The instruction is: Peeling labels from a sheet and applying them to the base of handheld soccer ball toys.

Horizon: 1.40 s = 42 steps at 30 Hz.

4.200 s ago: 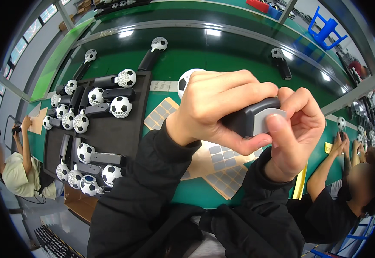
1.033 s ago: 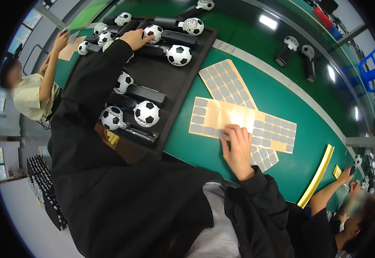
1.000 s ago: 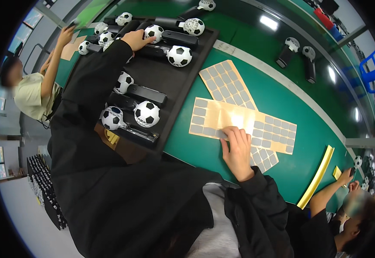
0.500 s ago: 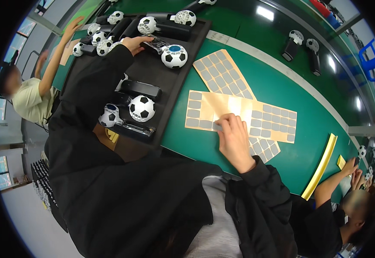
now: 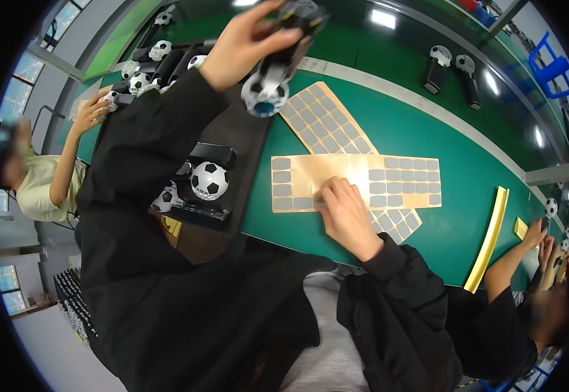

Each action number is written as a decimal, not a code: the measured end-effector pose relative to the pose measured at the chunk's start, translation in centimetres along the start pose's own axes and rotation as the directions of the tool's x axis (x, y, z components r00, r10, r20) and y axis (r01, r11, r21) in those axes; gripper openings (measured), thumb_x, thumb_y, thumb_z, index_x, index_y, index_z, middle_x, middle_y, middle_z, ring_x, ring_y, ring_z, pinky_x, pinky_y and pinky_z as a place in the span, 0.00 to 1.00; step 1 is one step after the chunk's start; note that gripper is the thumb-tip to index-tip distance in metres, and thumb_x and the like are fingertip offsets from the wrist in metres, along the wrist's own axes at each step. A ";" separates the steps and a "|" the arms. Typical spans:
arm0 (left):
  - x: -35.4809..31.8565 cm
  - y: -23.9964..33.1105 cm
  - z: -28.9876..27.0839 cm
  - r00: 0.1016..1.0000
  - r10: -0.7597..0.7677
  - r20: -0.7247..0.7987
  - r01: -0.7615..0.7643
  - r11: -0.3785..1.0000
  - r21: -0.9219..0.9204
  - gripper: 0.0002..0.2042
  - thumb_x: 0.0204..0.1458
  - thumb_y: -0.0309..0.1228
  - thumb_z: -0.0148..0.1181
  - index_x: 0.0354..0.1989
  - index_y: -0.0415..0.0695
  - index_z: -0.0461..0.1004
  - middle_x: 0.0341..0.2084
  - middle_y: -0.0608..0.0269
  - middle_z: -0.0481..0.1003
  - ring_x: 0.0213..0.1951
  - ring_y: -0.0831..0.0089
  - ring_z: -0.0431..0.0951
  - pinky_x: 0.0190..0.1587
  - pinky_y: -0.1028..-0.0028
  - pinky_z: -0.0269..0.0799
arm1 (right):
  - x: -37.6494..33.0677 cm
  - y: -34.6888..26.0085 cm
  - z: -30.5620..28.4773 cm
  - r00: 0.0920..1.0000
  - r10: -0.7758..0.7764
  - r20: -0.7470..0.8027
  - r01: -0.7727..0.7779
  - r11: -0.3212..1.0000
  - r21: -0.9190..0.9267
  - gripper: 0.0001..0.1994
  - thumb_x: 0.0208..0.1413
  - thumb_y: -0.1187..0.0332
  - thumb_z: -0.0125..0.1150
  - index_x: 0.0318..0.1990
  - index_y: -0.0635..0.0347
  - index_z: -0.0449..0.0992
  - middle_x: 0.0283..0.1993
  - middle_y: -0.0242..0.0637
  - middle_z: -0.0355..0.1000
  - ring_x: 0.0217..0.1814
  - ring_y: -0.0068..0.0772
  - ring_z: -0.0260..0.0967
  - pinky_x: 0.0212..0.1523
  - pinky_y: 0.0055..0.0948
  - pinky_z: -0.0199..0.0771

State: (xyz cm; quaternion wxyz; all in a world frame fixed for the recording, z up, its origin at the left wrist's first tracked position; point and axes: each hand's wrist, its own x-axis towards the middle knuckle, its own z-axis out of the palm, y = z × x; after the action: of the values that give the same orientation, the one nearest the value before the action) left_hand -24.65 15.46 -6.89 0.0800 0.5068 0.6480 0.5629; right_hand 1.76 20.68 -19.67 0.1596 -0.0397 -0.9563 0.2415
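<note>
— Hands first: where are they and what have they got?

— Left hand [image 5: 242, 46], at the top centre of the frame, is closed round a black device [image 5: 284, 39] with a small football-patterned ball [image 5: 265, 97] at its lower end, lifted clear of the black tray [image 5: 248, 140]; right hand [image 5: 343, 212], mid-frame, lies fingers-down on a tan sheet of grey pads [image 5: 356, 183] on the green table [image 5: 454, 130]; whether it has pinched a pad I cannot tell.

— How would that device handle?

— Stiff and light, I'd judge, a hard plastic body; grip the black body, not the ball, which looks smooth and may turn or slip.

— And the pads?

— Thin, limp, probably sticky-backed; lift one by a corner with a fingertip; the sheet would likely curl if dragged.
</note>
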 end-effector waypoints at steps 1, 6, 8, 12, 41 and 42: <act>0.9 0.7 0.6 0.995 0.077 0.070 -0.086 0.987 0.137 0.09 0.50 0.24 0.49 0.39 0.40 0.70 0.28 0.60 0.74 0.27 0.75 0.73 0.30 0.83 0.68 | -0.2 -0.1 0.0 1.000 0.000 -0.031 -0.001 0.999 -0.041 0.13 0.34 0.81 0.54 0.33 0.60 0.67 0.35 0.34 0.63 0.34 0.34 0.60 0.38 0.25 0.57; 0.9 0.2 3.3 0.998 0.039 0.058 -0.041 0.999 0.025 0.08 0.49 0.24 0.50 0.38 0.40 0.70 0.27 0.60 0.74 0.26 0.75 0.73 0.28 0.83 0.68 | -1.0 0.3 -0.1 0.997 0.057 0.044 -0.062 0.992 0.111 0.12 0.35 0.80 0.53 0.33 0.61 0.66 0.35 0.35 0.63 0.34 0.35 0.60 0.38 0.25 0.57; 1.3 0.2 4.4 0.998 0.037 0.048 -0.036 0.999 -0.034 0.08 0.49 0.25 0.51 0.38 0.39 0.70 0.26 0.60 0.74 0.25 0.75 0.72 0.28 0.83 0.68 | -0.7 0.5 -0.3 0.995 0.056 0.084 -0.065 0.992 0.104 0.12 0.35 0.80 0.53 0.33 0.61 0.66 0.35 0.36 0.63 0.34 0.35 0.60 0.38 0.25 0.57; 1.7 -0.3 7.1 0.999 0.013 0.046 -0.005 0.987 -0.161 0.08 0.48 0.25 0.51 0.37 0.39 0.70 0.25 0.60 0.73 0.24 0.76 0.72 0.26 0.83 0.68 | -0.4 0.3 -0.1 0.975 0.072 0.208 -0.095 0.990 0.104 0.13 0.35 0.81 0.53 0.34 0.62 0.66 0.36 0.37 0.63 0.34 0.36 0.60 0.38 0.25 0.57; 5.9 3.4 13.5 0.968 0.138 0.209 0.033 0.756 -0.654 0.12 0.45 0.25 0.52 0.40 0.39 0.70 0.21 0.60 0.73 0.17 0.77 0.70 0.21 0.83 0.66 | 4.8 5.2 -15.2 0.938 0.246 -0.244 0.114 0.444 0.889 0.04 0.46 0.77 0.55 0.28 0.59 0.67 0.26 0.32 0.62 0.22 0.21 0.57 0.22 0.14 0.59; 5.5 3.8 13.6 0.959 0.157 0.234 0.033 0.760 -0.648 0.15 0.41 0.26 0.54 0.41 0.40 0.70 0.19 0.60 0.73 0.15 0.78 0.68 0.19 0.84 0.64 | 5.8 5.1 -17.1 0.896 0.286 -0.339 0.175 0.475 0.862 0.03 0.47 0.76 0.54 0.29 0.59 0.67 0.28 0.33 0.63 0.22 0.20 0.56 0.22 0.13 0.58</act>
State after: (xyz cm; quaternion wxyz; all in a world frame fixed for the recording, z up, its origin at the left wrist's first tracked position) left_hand -15.93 27.82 -6.06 0.3196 0.5423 0.3794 0.6781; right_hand 1.79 33.72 -6.22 0.3601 -0.0378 -0.6317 0.6855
